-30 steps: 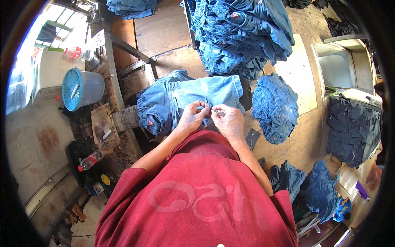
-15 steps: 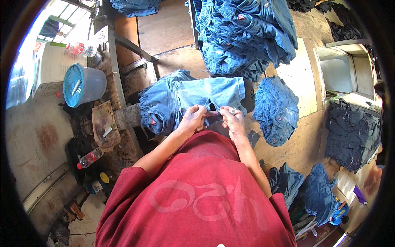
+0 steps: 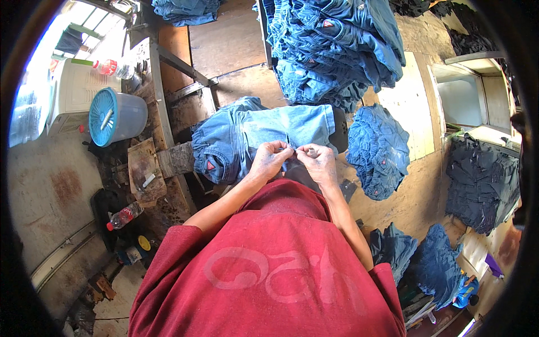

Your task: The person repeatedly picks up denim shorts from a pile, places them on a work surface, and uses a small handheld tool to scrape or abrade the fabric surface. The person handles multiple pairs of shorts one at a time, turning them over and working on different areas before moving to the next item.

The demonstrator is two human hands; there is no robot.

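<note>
We see a pair of jeans point(image 3: 264, 132) in light, washed blue, with a small red tag on the folded part at the left. The big stack of jeans point(image 3: 337, 48) behind is a deeper blue, also with small red tags. The pile of jeans point(image 3: 379, 149) at the right is medium blue, and the dark pile point(image 3: 483, 180) farther right looks almost black (maybe very dark blue). The person's shirt point(image 3: 264, 269) is dark red with a faded, paler print. The counter point(image 3: 236, 45) is brown wood. The bucket point(image 3: 132, 115) is grey with a light blue ribbed lid. The bottle point(image 3: 124, 215) on the floor has a red cap.
</note>
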